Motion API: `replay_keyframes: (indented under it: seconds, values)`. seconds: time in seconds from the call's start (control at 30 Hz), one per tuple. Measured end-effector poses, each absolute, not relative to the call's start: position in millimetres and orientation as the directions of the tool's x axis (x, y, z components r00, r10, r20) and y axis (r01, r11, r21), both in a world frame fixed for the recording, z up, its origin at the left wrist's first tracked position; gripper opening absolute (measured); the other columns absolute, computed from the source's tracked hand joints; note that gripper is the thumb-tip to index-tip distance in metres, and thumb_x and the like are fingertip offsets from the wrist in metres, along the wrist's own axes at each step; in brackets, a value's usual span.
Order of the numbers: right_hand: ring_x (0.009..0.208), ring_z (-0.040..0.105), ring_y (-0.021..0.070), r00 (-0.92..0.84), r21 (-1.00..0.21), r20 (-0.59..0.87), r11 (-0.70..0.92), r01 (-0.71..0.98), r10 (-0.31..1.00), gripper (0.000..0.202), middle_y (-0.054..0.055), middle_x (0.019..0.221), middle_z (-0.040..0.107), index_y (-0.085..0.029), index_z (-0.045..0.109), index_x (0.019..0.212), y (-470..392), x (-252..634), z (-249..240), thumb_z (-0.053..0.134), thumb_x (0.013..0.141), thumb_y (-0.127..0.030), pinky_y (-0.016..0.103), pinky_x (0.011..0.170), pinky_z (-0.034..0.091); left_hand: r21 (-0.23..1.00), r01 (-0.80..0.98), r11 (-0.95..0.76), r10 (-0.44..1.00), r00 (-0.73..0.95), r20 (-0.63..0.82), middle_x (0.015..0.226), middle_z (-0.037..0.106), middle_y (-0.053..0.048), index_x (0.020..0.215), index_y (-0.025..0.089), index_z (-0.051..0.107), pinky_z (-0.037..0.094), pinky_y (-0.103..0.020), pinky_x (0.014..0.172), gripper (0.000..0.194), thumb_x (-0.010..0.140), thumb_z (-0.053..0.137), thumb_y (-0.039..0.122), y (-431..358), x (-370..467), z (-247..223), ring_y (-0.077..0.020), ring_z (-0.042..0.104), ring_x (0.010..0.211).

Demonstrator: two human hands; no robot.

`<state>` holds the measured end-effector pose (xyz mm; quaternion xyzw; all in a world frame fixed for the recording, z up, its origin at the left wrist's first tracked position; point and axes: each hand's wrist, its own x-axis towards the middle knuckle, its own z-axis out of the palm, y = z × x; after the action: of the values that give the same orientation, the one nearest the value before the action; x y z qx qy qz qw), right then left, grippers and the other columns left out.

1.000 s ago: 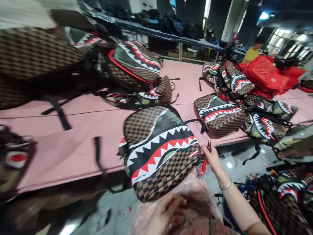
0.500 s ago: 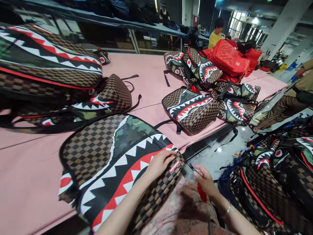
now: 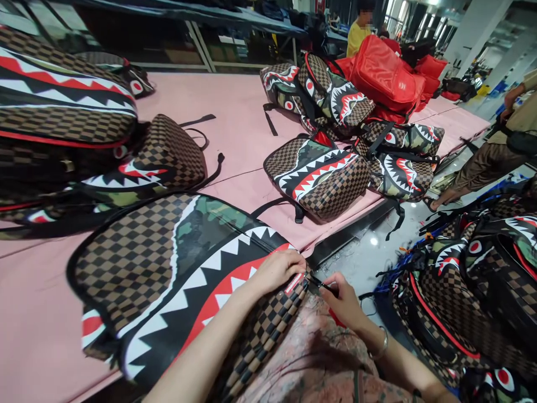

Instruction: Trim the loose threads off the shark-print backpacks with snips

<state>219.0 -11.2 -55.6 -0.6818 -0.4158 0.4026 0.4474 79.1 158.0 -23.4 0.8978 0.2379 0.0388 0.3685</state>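
A backpack [image 3: 130, 263] with brown-and-black checks, a camouflage patch and a red-and-white shark mouth lies flat in front of me, its lower side toward my lap. My left hand [image 3: 279, 271] rests on its right end with curled fingers, gripping the edge beside a small red label [image 3: 294, 283]. Close by, my right hand [image 3: 342, 299] is closed around small black thread snips [image 3: 319, 284]. The tips of the snips point at the bag's corner, right by the left fingers; whether they touch a thread is too small to tell.
The pink-covered table [image 3: 235, 145] carries more shark-print backpacks [image 3: 323, 173] and red bags [image 3: 386, 78]. A large stack of patterned bags [image 3: 62, 112] stands at left. Another heap [image 3: 453, 302] lies right of my lap. One person [image 3: 512, 129] stands at far right, another [image 3: 358, 33] behind the table.
My right hand has brought the snips left, up to the bag's corner. My left fingers have curled more at the edge. The view has shifted slightly.
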Motion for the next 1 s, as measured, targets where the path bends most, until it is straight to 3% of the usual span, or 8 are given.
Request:
replay_keyframes:
  seconds: [0.33,0.53,0.67,0.77,0.83,0.9,1.0]
  values:
    - [0.054,0.043,0.0106,0.259,-0.904,-0.145,-0.234,0.357,0.955,0.014,-0.006,0.059,0.047,-0.020,0.051,0.084,4.8,216.0,-40.1,0.050,0.080,-0.033,0.020,0.052,0.031,0.680,0.452,-0.577,0.508,0.851,-0.134,0.068,0.060,-0.001,0.065,0.020,0.056,0.038,-0.026,0.062,0.020,0.079,0.046,0.031,158.2,83.3,-20.5,-0.0163,0.053,0.065]
    - [0.056,0.046,0.0123,0.264,-0.815,-0.042,-0.186,0.548,0.964,0.009,-0.004,0.064,0.051,-0.021,0.052,0.085,18.4,212.2,-33.7,0.049,0.080,-0.028,0.021,0.053,0.030,0.729,0.440,-0.525,0.526,0.841,-0.129,0.062,0.058,0.001,0.061,0.021,0.055,0.037,-0.024,0.058,0.019,0.075,0.052,0.033,159.6,85.1,-25.4,-0.0153,0.052,0.062]
    - [0.049,0.040,0.0097,0.196,-0.890,-0.073,-0.152,0.431,0.978,0.009,-0.006,0.055,0.044,-0.020,0.050,0.074,28.3,219.7,-43.7,0.049,0.079,-0.027,0.020,0.049,0.029,0.754,0.475,-0.453,0.642,0.761,-0.093,0.065,0.060,0.001,0.061,0.020,0.057,0.040,-0.024,0.059,0.024,0.075,0.049,0.039,157.9,84.3,-28.8,-0.0147,0.055,0.062]
    - [0.045,0.035,0.0087,0.151,-0.941,-0.127,-0.167,0.294,0.980,0.011,-0.008,0.052,0.039,-0.019,0.050,0.078,28.8,233.2,-56.8,0.046,0.083,-0.028,0.019,0.045,0.028,0.755,0.550,-0.358,0.801,0.597,-0.055,0.065,0.061,-0.001,0.068,0.019,0.060,0.044,-0.027,0.063,0.035,0.080,0.039,0.045,156.5,75.6,-31.5,-0.0178,0.058,0.067]
    - [0.051,0.041,0.0095,0.126,-0.933,-0.062,-0.102,0.345,0.990,0.012,-0.007,0.059,0.046,-0.018,0.052,0.087,26.7,245.3,-62.8,0.048,0.084,-0.029,0.019,0.050,0.033,0.745,0.597,-0.299,0.885,0.466,-0.018,0.074,0.063,-0.004,0.079,0.018,0.062,0.046,-0.033,0.072,0.038,0.081,0.036,0.046,152.1,65.1,-33.4,-0.0228,0.060,0.080]
    - [0.064,0.050,0.0123,0.059,-0.879,0.059,0.024,0.476,0.997,0.015,-0.002,0.073,0.056,-0.018,0.053,0.094,24.5,257.7,-64.1,0.052,0.083,-0.029,0.023,0.061,0.039,0.741,0.619,-0.260,0.935,0.353,0.033,0.103,0.062,-0.010,0.101,0.017,0.059,0.041,-0.041,0.089,0.040,0.079,0.042,0.045,142.0,53.0,-35.7,-0.0288,0.051,0.109]
    - [0.078,0.053,0.0165,-0.073,-0.740,0.149,0.160,0.654,0.986,0.015,0.003,0.084,0.060,-0.019,0.054,0.098,23.8,271.5,-57.3,0.054,0.085,-0.026,0.027,0.072,0.040,0.762,0.610,-0.218,0.966,0.247,0.078,0.139,0.035,-0.015,0.129,0.018,0.040,0.026,-0.047,0.105,0.062,0.074,0.053,0.046,116.0,37.8,-40.2,-0.0302,0.024,0.133]
